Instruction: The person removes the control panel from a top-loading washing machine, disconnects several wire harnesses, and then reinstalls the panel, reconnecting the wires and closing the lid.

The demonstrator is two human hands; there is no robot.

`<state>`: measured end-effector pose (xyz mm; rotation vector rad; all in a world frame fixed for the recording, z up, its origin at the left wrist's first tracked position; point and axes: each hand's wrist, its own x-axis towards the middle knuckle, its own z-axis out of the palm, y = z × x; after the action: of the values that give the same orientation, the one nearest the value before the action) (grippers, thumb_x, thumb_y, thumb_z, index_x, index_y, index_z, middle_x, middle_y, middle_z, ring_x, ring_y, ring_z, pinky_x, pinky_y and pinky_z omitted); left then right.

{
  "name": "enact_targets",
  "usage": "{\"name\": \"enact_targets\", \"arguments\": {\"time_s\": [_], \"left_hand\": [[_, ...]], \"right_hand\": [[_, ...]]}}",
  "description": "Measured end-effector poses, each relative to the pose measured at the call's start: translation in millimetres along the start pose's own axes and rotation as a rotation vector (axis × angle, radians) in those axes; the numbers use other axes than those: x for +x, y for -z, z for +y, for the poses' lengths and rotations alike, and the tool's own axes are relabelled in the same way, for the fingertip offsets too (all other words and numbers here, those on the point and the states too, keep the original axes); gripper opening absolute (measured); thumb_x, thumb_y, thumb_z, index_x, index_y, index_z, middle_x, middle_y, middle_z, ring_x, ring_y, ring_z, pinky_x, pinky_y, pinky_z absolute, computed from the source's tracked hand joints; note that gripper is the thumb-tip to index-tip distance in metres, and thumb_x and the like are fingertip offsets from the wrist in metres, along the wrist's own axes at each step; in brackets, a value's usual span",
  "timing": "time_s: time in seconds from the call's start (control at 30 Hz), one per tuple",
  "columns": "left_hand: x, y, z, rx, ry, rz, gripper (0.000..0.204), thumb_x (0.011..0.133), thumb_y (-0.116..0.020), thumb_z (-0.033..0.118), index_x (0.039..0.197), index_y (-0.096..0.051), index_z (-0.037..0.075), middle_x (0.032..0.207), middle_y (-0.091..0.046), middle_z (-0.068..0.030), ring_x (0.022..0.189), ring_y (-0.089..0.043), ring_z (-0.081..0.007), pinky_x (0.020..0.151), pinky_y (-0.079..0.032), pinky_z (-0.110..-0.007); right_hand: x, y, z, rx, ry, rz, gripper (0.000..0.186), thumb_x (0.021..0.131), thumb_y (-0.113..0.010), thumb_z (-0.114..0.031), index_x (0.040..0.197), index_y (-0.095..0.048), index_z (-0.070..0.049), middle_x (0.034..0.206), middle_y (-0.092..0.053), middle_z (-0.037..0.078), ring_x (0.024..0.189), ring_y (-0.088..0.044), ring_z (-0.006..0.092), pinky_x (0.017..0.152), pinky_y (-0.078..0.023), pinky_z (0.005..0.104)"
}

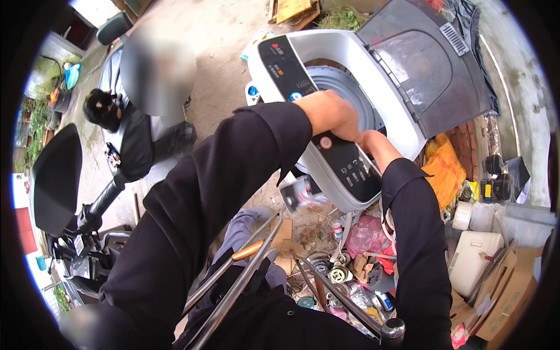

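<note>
In front of me stands a white top-loading washing machine (341, 201), with a dark control panel (353, 166) along its near left side. Its smoky see-through lid (429, 64) is swung open to the right. Inside the opening shows a grey round tub (335, 81). My left hand (331, 112) reaches across the panel to its inner edge, fingers curled down and mostly hidden. Close against it, my right hand (374, 143) bends in over the same edge, also closed. Whatever lies between the fingers is out of sight.
A parked motorbike with a black mirror (55, 181) stands left, beside a blurred patch. Below the machine lies scrap with a pink plastic bag (366, 236). An orange sack (443, 169), a beige box-shaped casing (473, 262) and cardboard (513, 291) sit right. Silver metal rods (256, 265) cross near my lap.
</note>
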<state>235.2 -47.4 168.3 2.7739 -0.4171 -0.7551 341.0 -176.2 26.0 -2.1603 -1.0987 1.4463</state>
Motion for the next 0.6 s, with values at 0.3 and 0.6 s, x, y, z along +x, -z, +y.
{"name": "enact_targets", "arguments": {"time_s": [0.3,0.6], "left_hand": [[14,-21,-5,0.071,-0.098,0.019,0.061,0.097,-0.042,0.050,0.100,-0.078,0.002,0.102,-0.075,-0.0201,0.099,-0.071,-0.0380,0.088,-0.055,-0.045],[20,-32,-14,0.053,-0.154,0.093,0.056,0.090,-0.047,0.047,0.078,-0.075,-0.001,0.082,-0.072,-0.0234,0.080,-0.071,-0.0417,0.076,-0.056,-0.047]], "right_hand": [[-14,-14,15,-0.118,-0.029,-0.009,0.035,0.086,-0.072,-0.025,0.115,-0.073,-0.005,0.109,-0.072,0.020,0.103,-0.068,0.0356,0.089,-0.053,0.0427],[-147,-67,-34,0.233,0.234,1.852,0.017,0.097,-0.060,-0.002,0.112,-0.064,0.003,0.101,-0.066,0.008,0.092,-0.062,0.0163,0.083,-0.052,0.0335]]}}
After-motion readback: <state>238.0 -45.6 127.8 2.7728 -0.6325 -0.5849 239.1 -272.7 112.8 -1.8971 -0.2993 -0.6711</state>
